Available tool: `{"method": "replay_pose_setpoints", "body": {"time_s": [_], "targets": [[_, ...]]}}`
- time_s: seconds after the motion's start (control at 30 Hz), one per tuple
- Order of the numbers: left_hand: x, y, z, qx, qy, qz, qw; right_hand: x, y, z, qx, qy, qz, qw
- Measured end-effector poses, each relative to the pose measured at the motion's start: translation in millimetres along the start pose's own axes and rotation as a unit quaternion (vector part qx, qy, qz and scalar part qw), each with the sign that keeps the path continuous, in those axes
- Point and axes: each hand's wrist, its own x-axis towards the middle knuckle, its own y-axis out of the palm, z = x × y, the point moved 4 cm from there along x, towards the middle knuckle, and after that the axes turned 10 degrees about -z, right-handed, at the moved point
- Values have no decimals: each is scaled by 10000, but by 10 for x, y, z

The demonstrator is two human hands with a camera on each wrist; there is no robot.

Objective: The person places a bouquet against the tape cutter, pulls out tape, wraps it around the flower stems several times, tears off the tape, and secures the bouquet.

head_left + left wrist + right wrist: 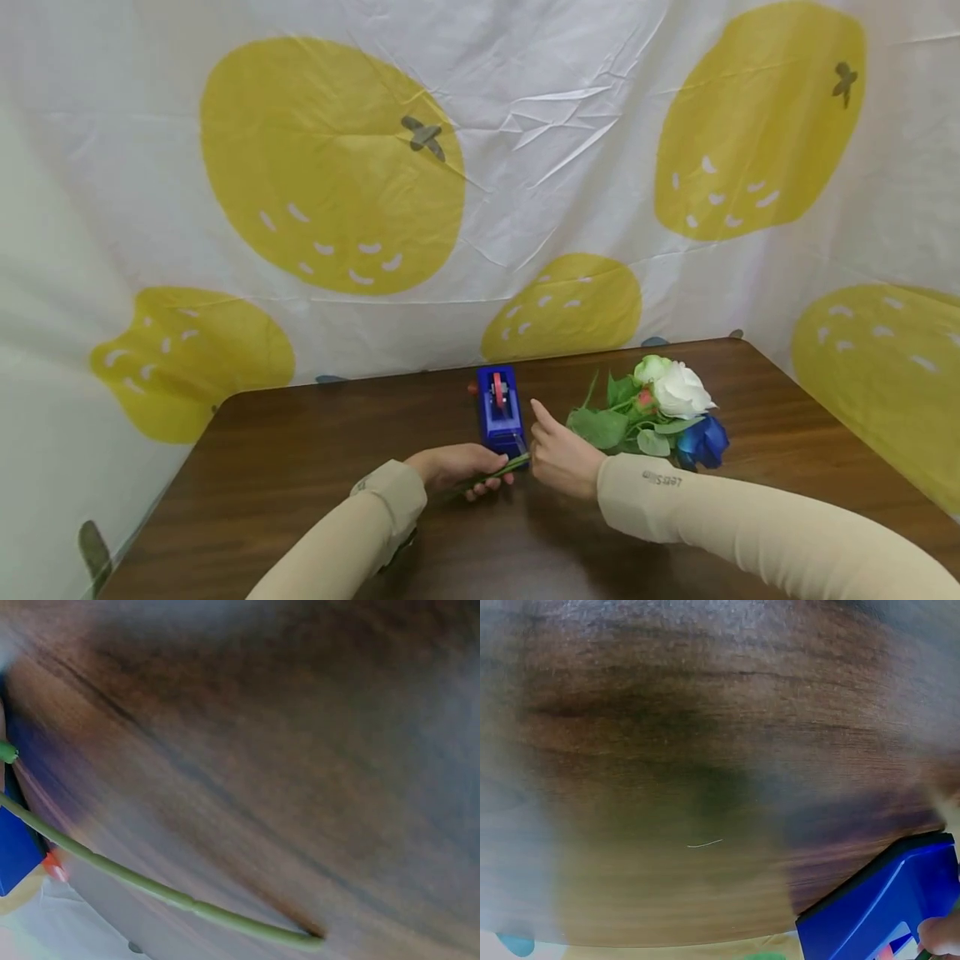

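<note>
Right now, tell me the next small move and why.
Probably have the right hand draw a strip from the blue tape dispenser toward the green stems: the left hand grips them by the dispenser's near end, and the right hand is close.

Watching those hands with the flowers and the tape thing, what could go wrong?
The green stems in the left hand could slip, since their ends sit unevenly. The blue tape dispenser might get bumped, with the right hand close beside it. The right sleeve could brush the nearby blue flower.
</note>
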Motion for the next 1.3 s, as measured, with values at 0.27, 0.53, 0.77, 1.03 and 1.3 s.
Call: {"method": "replay_pose_setpoints", "body": {"time_s": [0.27,0.53,0.77,1.03,1.3], "targets": [[23,10,-1,73,56,-239,9997,-5,2,9,5,192,-63,9998],[18,33,26,19,40,-583,9983,-1,13,14,7,302,23,9995],[0,20,36,297,227,-822,9959,13,22,12,-51,445,-24,9990],[-47,5,15,712,494,-1041,9908,69,-79,-266,1404,1767,1333,9650],[-82,-25,-23,1152,715,-1239,9830,150,-57,-726,2789,2564,1749,9088]]}}
